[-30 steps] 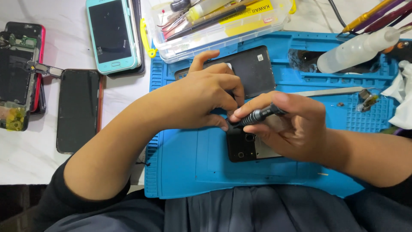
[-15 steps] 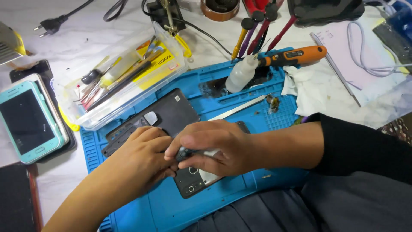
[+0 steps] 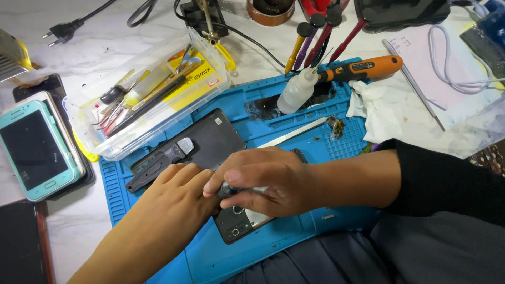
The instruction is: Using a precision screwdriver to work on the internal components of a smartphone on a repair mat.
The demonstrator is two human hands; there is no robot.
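On the blue repair mat (image 3: 315, 139) covering my table (image 3: 94, 47), the view has swung left since a second ago, yet the opened phone (image 3: 236, 223) lies unmoved at the mat's near edge. My right hand (image 3: 263, 181) remains closed round the small dark screwdriver (image 3: 227, 190), now crossed over my left hand (image 3: 176, 197), whose curled fingers press beside the phone: work on it continues.

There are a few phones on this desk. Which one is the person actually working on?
The dark phone lying back-up on the blue mat, under both hands. The right hand holds a small screwdriver over it. The turquoise phone lies untouched at the far left.
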